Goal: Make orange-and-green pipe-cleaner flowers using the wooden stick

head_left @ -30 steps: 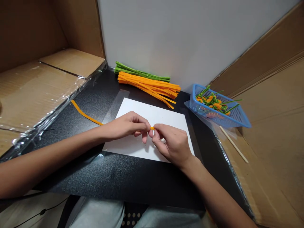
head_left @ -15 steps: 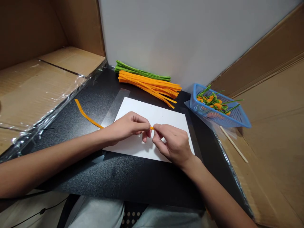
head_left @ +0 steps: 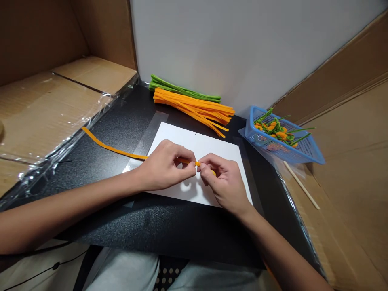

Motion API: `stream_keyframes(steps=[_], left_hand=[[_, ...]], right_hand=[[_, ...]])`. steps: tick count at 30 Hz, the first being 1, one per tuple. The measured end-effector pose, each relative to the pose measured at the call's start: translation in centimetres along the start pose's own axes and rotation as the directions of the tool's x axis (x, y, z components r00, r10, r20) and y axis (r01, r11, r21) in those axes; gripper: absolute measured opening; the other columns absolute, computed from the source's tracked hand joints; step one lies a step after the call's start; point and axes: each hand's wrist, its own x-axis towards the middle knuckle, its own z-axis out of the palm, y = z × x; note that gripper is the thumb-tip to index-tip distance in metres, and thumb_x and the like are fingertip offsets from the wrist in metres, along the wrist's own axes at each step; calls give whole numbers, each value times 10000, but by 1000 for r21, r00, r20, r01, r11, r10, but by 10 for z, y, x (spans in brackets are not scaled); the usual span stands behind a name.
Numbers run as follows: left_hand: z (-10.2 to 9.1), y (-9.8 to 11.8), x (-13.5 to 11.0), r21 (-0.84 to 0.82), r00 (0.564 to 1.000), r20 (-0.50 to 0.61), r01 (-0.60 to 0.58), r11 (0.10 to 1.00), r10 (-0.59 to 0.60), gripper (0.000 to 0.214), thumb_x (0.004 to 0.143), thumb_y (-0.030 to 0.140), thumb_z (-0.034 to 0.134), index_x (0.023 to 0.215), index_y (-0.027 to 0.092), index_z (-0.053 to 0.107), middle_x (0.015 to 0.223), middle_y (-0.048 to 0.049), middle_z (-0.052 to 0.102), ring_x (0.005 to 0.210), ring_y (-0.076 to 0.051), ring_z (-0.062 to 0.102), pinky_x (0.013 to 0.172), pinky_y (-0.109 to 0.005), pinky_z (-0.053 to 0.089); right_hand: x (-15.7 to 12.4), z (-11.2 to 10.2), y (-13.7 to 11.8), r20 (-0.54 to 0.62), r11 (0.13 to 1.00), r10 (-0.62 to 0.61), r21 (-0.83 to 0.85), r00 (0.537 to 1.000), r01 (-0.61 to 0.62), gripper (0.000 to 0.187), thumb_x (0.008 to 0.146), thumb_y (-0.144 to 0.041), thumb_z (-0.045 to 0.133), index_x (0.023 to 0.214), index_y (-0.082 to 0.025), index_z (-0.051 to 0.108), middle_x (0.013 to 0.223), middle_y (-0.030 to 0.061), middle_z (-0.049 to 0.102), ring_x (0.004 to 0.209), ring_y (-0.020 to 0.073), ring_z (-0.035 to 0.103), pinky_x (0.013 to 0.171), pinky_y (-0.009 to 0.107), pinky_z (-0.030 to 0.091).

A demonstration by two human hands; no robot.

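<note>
One orange pipe cleaner [head_left: 113, 148] between my left hand [head_left: 163, 165] and right hand [head_left: 222, 182]

Both my hands are over a sheet of white paper [head_left: 218, 151], which is taped to a black table [head_left: 169, 230] with a strip of clear tape [head_left: 150, 137]. Beyond the paper, at the far edge of the table, a bundle of orange pipe cleaners [head_left: 194, 108] lies just in front of a bundle of green pipe cleaners [head_left: 182, 91]. To the far right sits a blue plastic basket [head_left: 260, 139], tilted, holding orange-and-green pipe-cleaner pieces [head_left: 277, 131]. A wooden stick [head_left: 301, 186] lies on the cardboard [head_left: 333, 210] right of the table. Nothing stands between my hands and the paper.

My hands are close together, almost touching, and each pinches the orange pipe cleaner between thumb and fingers. Its long tail runs left across the table and over the paper's edge. A small orange-yellow lump [head_left: 214, 173] shows behind my right fingers [head_left: 206, 169]; it is probably the wound end of the same pipe cleaner, but my fingers hide most of it, so I can't be sure.
</note>
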Motion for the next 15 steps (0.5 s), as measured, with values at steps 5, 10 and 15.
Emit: stream_keyframes(steps=[5, 10, 15], left_hand=[[1, 0, -1, 149, 983, -58, -161, 976, 171, 224, 778, 196, 553, 589, 138, 659, 524, 22, 541, 502, -75, 451, 531, -216, 317], [2, -3, -3, 232, 963, -48, -249, 940, 267, 232, 784, 181, 544, 572, 146, 632, 519, 18, 541, 518, -90, 460, 534, -229, 317], [0, -7, -4, 293, 933, 41, -354, 888, 358, 197, 780, 150, 539, 600, 159, 617, 541, 10, 566, 561, -120, 475, 529, -259, 326]], right_hand=[[2, 0, -1, 89, 954, 136, 257, 987, -155, 159, 838, -253, 569, 707, -170, 606, 516, -53, 484, 492, 84, 414, 503, 224, 313], [5, 0, 0, 193, 854, 227, 432, 955, -290, 166, 821, -253, 589, 688, -157, 615, 471, -62, 471, 461, 57, 362, 490, 209, 253], [5, -1, -2, 336, 686, 366, 532, 868, -495, 149, 773, -248, 590, 662, -150, 594, 425, -75, 444, 391, 29, 225, 421, 207, 115]])
